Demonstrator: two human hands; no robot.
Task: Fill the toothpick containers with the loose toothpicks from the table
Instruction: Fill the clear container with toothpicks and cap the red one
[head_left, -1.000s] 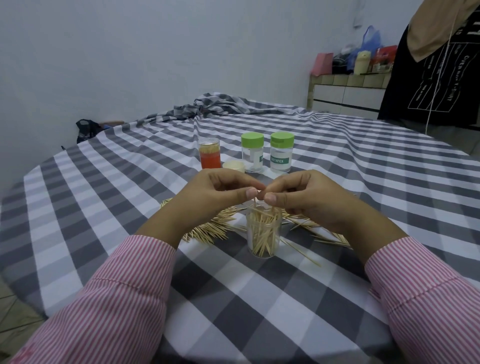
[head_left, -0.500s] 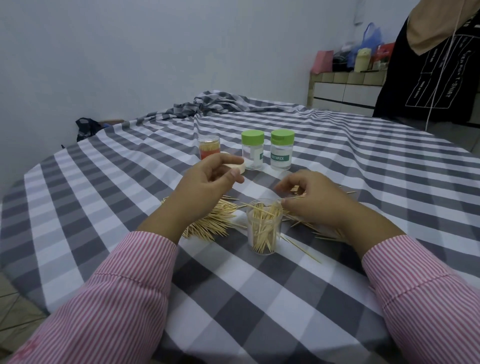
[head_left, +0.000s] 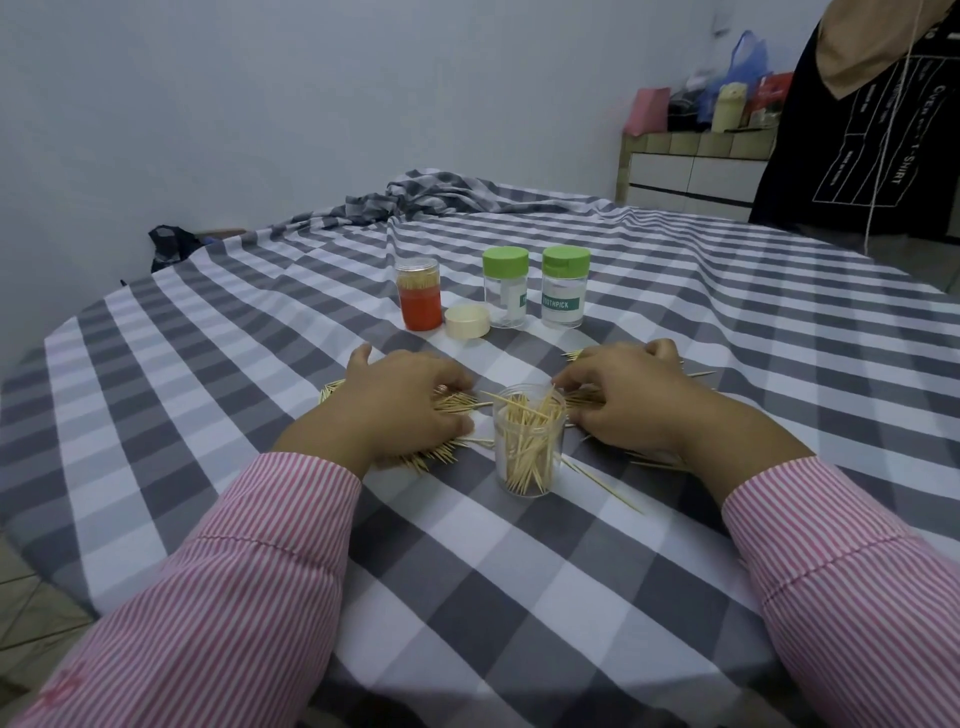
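Head view, centre frame: left hand (head_left: 395, 402) lies palm-down, fingers curled, on loose wooden toothpicks (head_left: 447, 402); clear plastic jar (head_left: 529, 441) (partly filled) stands between; right hand (head_left: 626, 397) curls onto toothpicks on the checked desk (head_left: 467, 597).

The right-hand green-capped container (head_left: 564, 287) carries a teal label (head_left: 560, 304) with white capitals reading "TOOTHPICK". Its neighbour, the other green-capped container (head_left: 505, 287), has a like label turned mostly out of view, so its letters cannot be read. The black T-shirt (head_left: 852, 135) hanging at the far right bears white print running sideways; "T-SHIRT" is legible, and a line beside it seems to begin "OVER", though it is too blurred to be sure.
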